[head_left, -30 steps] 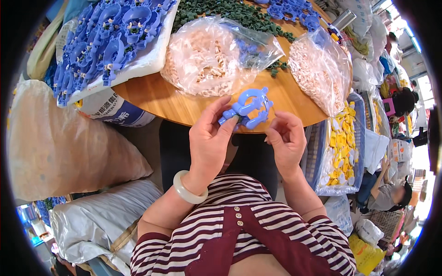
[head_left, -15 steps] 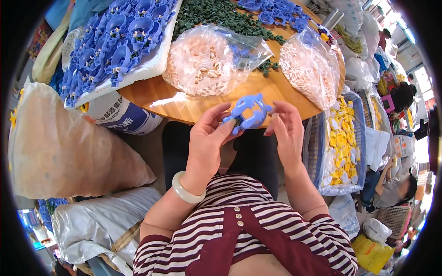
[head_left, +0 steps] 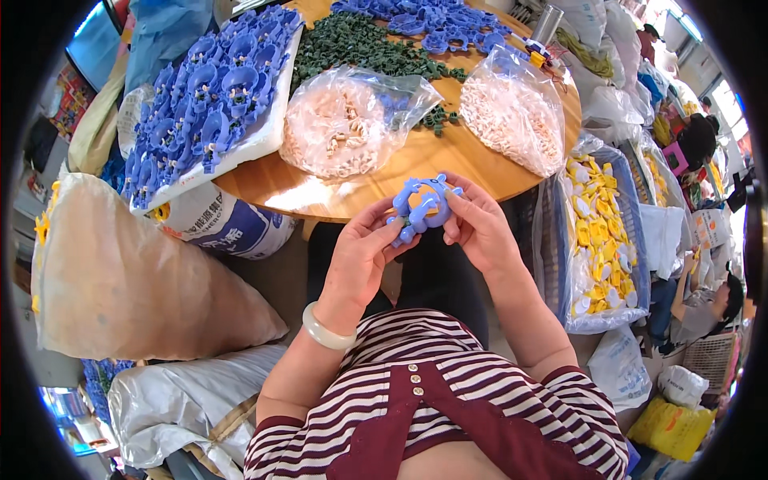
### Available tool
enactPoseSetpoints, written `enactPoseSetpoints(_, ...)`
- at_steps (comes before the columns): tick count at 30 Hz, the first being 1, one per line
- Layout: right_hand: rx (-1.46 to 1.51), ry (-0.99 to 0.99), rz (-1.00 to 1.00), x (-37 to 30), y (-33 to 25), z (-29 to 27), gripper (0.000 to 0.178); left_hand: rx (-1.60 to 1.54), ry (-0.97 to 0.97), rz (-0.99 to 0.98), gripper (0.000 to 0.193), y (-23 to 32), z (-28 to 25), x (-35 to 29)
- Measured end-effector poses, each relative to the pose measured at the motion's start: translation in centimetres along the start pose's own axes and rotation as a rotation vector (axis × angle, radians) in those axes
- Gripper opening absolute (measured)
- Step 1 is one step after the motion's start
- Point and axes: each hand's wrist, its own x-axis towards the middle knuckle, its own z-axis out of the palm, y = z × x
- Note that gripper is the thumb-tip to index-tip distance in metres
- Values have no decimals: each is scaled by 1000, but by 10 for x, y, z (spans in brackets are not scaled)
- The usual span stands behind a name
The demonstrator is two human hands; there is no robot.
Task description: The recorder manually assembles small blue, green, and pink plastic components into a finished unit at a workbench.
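Note:
Between my two hands, just off the table's near edge, is a blue plastic toy figure part (head_left: 418, 203), rounded, with short limbs and an open middle. My left hand (head_left: 362, 244) is closed on its lower left side with thumb and fingers. On its right side, the thumb and fingers of my right hand (head_left: 482, 226) grip it too. Parts of the toy are hidden behind the fingers. Beyond it lie a clear bag of small pale pink pieces (head_left: 340, 128) and a second bag of such pieces (head_left: 516, 112).
A white tray (head_left: 232, 170) of blue parts overhangs the round wooden table (head_left: 384, 188) at left. Loose dark green pieces (head_left: 352, 44) and blue parts (head_left: 456, 24) lie farther back. A crate of yellow parts (head_left: 602, 240) stands right; a large filled sack (head_left: 144, 272) stands left.
My right hand has moved in from beside the toy and taken hold of it. The left hand keeps its grip. The whole view has shifted slightly.

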Motion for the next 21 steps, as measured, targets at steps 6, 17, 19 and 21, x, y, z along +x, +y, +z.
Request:
enactPoseSetpoints(6, 73, 19, -50, -4, 9, -4, 42, 169, 55, 66, 38, 1, 9, -6)
enactPoseSetpoints(17, 219, 41, -115, -10, -1, -16, 47, 1428, 33, 1032, 52, -14, 44, -7)
enactPoseSetpoints(19, 245, 49, -115, -12, -6, -18, 48, 1491, 23, 1091, 54, -22, 45, -2)
enactPoseSetpoints(21, 272, 39, -108, -13, -10, -22, 49, 1562, 33, 1134, 53, -27, 46, 3)
